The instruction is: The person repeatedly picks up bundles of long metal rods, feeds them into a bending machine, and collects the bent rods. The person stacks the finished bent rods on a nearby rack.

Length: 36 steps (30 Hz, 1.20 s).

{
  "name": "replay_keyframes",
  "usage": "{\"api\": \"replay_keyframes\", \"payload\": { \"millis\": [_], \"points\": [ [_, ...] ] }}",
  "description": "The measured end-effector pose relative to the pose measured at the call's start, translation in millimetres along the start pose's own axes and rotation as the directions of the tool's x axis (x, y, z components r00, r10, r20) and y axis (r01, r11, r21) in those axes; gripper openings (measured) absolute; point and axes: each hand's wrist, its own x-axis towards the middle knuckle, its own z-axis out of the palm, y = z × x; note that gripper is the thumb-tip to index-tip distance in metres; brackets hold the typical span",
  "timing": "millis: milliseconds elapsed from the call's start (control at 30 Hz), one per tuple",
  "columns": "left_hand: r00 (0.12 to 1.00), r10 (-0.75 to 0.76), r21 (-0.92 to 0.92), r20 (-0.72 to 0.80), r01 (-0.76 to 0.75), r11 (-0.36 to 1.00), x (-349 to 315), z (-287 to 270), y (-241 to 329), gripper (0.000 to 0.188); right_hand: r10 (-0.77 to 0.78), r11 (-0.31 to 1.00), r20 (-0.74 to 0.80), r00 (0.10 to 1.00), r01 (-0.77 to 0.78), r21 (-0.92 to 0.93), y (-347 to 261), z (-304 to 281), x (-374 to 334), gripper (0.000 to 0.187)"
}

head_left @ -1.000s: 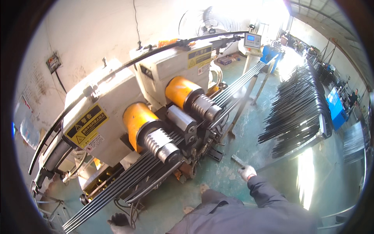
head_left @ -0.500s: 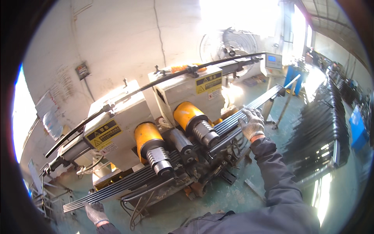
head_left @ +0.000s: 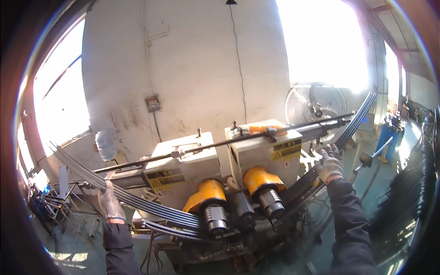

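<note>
A bundle of several long dark metal strips (head_left: 151, 207) runs under the rollers of a two-headed press machine (head_left: 181, 153) and sweeps upward at both ends. My left hand (head_left: 111, 201), in a pale knit glove, is closed around the left part of the bundle, its fingers partly hidden. On the right part, my gloved right hand (head_left: 329, 164) lies against the strips with its fingers spread. Between the hands, two ribbed steel rollers (head_left: 215, 219) stick out below yellow housings (head_left: 210, 192), with a dark block (head_left: 241, 206) between them. The strips' middle is partly hidden there.
A long dark rod (head_left: 206, 145) crosses above the machine. Behind it are a round fan (head_left: 316, 107) and a pale wall. Many dark strips (head_left: 396, 201) are stacked at the right, near a blue stand (head_left: 389, 137). Metal frames (head_left: 75, 201) stand at the left.
The view has tilted upward. Both ends of the bundle sit higher and the strips look much more curved. Both hands have risen with them; my right fingers are more spread.
</note>
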Motion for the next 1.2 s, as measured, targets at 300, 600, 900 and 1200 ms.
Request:
{"api": "replay_keyframes", "payload": {
  "millis": [300,600,900,1200],
  "points": [
    [0.984,0.064,0.056,0.168,-0.074,0.996,-13,151,83,0.027,0.077,0.969,-0.557,0.827,0.068,0.236,-23,-83,88,0.107],
    [0.798,0.07,-0.014,0.599,-0.077,0.997,-60,257,106,0.028,0.098,0.075,0.001,0.995,-0.008,0.997,-111,-160,131,0.025],
    [0.757,0.117,0.205,0.643,-0.317,0.926,-84,294,75,0.021,-0.078,0.489,-0.301,0.951,0.299,0.82,-227,-172,88,0.037],
    [0.733,0.113,0.2,0.671,-0.326,0.924,-81,294,64,0.024,-0.068,0.513,-0.295,0.953,0.287,0.809,-226,-170,87,0.038]
  ]
}}
